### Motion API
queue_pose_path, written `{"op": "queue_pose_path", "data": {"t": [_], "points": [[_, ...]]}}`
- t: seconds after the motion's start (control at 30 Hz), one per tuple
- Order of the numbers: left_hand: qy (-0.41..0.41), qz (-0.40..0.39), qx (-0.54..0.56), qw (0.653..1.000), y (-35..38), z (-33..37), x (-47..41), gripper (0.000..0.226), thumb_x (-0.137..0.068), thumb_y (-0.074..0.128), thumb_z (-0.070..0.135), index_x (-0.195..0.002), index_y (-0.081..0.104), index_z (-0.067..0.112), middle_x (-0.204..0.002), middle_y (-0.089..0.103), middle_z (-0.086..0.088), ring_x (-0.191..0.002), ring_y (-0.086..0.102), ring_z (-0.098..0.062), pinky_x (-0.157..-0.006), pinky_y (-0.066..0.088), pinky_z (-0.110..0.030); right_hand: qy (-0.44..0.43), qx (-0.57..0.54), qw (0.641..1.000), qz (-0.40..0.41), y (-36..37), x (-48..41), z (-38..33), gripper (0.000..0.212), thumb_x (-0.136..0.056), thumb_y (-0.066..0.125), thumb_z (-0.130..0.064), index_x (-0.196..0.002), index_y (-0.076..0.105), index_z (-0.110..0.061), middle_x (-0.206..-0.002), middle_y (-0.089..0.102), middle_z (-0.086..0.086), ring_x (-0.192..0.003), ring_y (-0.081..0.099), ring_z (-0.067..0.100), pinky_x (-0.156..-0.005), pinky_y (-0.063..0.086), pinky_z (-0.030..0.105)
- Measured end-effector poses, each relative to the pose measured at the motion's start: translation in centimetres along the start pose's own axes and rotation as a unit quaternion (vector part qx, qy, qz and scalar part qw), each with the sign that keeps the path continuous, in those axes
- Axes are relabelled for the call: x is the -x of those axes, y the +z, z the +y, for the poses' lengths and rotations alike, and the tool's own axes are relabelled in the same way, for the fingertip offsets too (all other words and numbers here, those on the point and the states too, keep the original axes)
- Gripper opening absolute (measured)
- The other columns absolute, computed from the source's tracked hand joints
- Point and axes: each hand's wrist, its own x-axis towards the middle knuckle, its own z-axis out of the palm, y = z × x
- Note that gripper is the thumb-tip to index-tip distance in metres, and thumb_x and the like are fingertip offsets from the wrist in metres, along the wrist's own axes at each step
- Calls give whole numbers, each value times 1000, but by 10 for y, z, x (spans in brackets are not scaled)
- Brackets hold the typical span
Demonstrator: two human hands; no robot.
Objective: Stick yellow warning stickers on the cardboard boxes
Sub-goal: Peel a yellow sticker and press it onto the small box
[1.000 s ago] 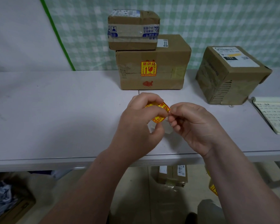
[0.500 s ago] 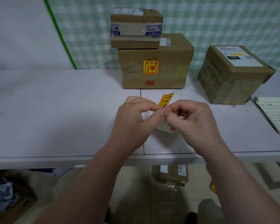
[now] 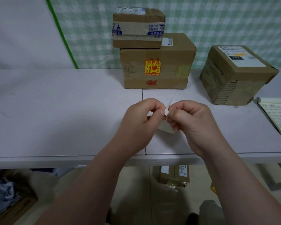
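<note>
Yellow print has turned out of view. Over the desk (image 3: 55, 114), the left grip (image 3: 139, 122) and right grip (image 3: 196, 122) both pinch the sticker (image 3: 166, 111), white side showing. Best to peel slowly from one corner; the right cardboard box (image 3: 237, 78) shows no yellow label.

Fingers of left hand (image 3: 139, 118) and right hand (image 3: 194, 121) hide most of small paper sticker (image 3: 167, 111); only white back shows. Pale lined notepad (image 3: 276, 116) cut off by right edge. Grey table (image 3: 55, 119) hides top of brown cardboard box on floor (image 3: 173, 175).

Lined notepad (image 3: 277, 116) at the right edge of the white table (image 3: 55, 119), green-checked backdrop (image 3: 217, 21) behind.
</note>
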Motion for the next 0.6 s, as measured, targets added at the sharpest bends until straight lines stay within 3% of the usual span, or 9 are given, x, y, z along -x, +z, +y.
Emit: {"op": "queue_pose_path", "data": {"t": [0.07,0.13,0.27,0.4,0.5,0.6], "points": [[-25,-12,49,998,0,-1,-1,15,-86,49,22,-77,60,18,-73,62,7,-72,60,-11,-71,53,-29,39,-53,998,-7,2,-1,0,19,-69,56,-4,-56,66,-14,-48,55,-1,-46,46,8,-43,38,17],[-51,-26,114,992,1,-3,-1,19,-84,49,23,-80,61,9,-78,63,-5,-76,60,-18,-76,53,-36,72,-100,992,-16,4,0,0,22,-65,52,-8,-48,64,-18,-46,52,-2,-45,44,7,-42,36,16],[-84,-43,184,978,-1,-6,-3,21,-84,50,22,-81,60,4,-79,61,-11,-78,57,-23,-75,49,-33,94,-137,986,-33,4,0,0,22,-67,54,-12,-49,63,-19,-49,52,-1,-46,45,8,-42,37,16],[-65,-16,101,993,0,-8,-3,19,-82,50,27,-75,61,14,-73,62,6,-74,56,-11,-74,48,-33,26,-44,997,-51,2,0,1,21,-78,57,-25,-61,60,-13,-54,53,-2,-53,50,13,-48,43,24],[-52,-15,74,996,2,-8,-2,23,-83,50,28,-80,65,11,-78,68,2,-80,62,-15,-79,51,-37,-28,34,998,-37,2,0,3,24,-81,61,-28,-71,60,-6,-58,53,1,-53,50,13,-47,43,24],[-51,-26,98,994,1,-7,-2,18,-82,49,27,-73,62,19,-69,64,14,-70,57,0,-70,45,-17,-33,34,998,-38,2,-1,5,21,-81,59,-25,-72,60,-7,-55,53,-3,-51,47,10,-46,41,23]]}}
